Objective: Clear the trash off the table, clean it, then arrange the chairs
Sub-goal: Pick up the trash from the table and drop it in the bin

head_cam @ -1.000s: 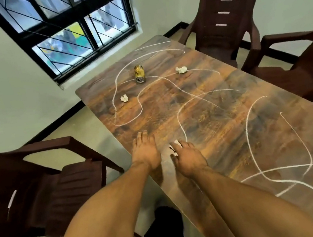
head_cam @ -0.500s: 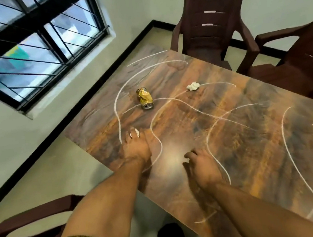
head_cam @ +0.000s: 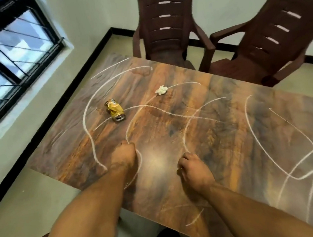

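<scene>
Left hand point(head_cam: 123, 155) has closed into a fist.

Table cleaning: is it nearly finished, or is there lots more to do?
Lots more. Both fists, left hand and right hand, are closed, but what they hold is hidden. A crushed can and a paper wad still lie on the table, chalk lines remain, and the chairs aren't arranged.

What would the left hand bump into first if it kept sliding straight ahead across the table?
Probably the crushed can. The left hand, closed in a fist, points up the table roughly toward it, with only chalk lines between.
</scene>
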`<state>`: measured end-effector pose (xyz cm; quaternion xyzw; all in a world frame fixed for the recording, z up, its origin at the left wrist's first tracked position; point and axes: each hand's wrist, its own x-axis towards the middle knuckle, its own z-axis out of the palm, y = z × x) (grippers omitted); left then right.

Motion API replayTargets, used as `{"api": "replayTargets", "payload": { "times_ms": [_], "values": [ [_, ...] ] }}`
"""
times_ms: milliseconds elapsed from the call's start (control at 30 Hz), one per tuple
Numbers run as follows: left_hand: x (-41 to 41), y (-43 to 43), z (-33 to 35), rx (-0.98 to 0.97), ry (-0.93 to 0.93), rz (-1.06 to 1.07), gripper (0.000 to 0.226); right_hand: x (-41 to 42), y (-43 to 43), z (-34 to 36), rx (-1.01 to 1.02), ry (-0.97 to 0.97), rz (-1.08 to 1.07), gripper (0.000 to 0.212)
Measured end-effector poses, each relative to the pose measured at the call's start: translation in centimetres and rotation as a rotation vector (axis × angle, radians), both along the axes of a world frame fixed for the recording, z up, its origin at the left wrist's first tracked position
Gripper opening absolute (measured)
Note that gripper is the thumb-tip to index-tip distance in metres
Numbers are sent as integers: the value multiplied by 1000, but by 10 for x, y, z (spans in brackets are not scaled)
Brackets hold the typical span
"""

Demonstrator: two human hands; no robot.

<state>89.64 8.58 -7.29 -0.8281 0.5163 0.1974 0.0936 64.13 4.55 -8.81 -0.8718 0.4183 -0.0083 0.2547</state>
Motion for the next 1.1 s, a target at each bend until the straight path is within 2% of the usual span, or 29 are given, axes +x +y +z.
{"api": "replayTargets", "payload": {
  "times_ms": [200, 333, 400, 500, 567, 767, 933, 1000, 1100],
  "values": [
    [-133, -57, 30, -19, 78, -250, 25, -112, -8, 13, -6, 37, -192, 16],
    [-251, -80, 32, -37, 123, -361, 33, -211, -10, 15, 30, 32, -315, 21],
    [-329, -87, 31, -76, 164, -397, 36, -275, -11, 15, 29, -41, -431, 18],
    [-434, -87, 30, -105, 226, -437, 33, -367, -15, 14, 35, -233, -712, 13],
    [-504, -82, 31, -110, 263, -430, 29, -433, -16, 16, 38, -247, -823, 12],
    [-671, -59, 36, -52, 311, -401, 42, -584, -9, 28, 119, -271, -772, 21],
    [-737, -69, 39, -35, 320, -380, 37, -633, -17, 27, 147, -246, -702, 30],
    [-753, -78, 37, -40, 314, -396, 41, -645, -27, 24, 136, -219, -693, 34],
    [-768, -98, 27, -63, 281, -411, 44, -660, -51, 17, 121, -218, -688, 29]
  ]
}}
